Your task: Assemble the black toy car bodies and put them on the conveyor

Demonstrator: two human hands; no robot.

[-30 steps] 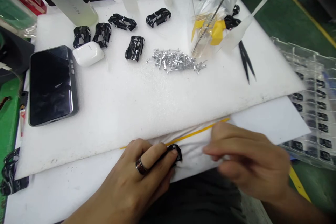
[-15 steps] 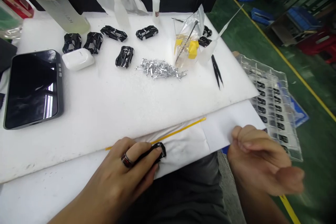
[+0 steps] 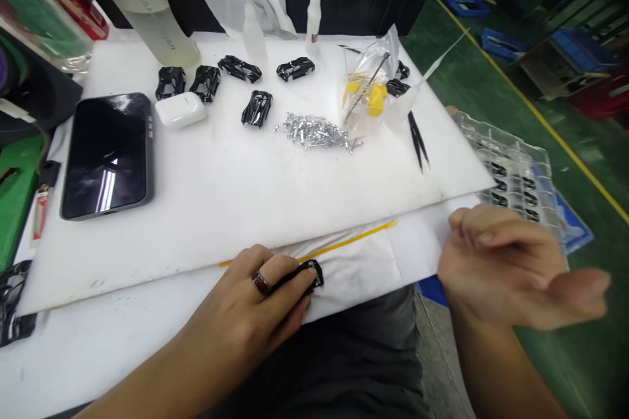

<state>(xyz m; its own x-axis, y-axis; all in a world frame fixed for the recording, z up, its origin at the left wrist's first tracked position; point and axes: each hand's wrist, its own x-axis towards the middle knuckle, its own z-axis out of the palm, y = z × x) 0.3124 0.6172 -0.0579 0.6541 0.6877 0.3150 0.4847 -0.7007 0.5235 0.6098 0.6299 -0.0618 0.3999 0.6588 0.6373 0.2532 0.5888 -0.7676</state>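
Left hand: My left hand [image 3: 246,314] had its fingers closed narrowly around a black toy car body [image 3: 317,273], one fingertip pressing near its end.
Car body: It lay partly covered by those fingers, over the white cloth [image 3: 358,268], just below the orange strip [image 3: 354,241].
Right hand: I had my right hand [image 3: 506,268] palm up beyond the cloth, well apart from the left, fingers curled and thumb spread wide.
Board: On the white foam board [image 3: 295,203] I saw a pile of small silver parts [image 3: 319,133], with a loose car body [image 3: 257,109] to its left and black tweezers [image 3: 419,144] to its right.
Board's left side: A white case [image 3: 181,110] sat beside a black-screened device [image 3: 108,154].
Right edge: A clear compartment tray [image 3: 555,190] held small black pieces, partly hidden behind my right hand.
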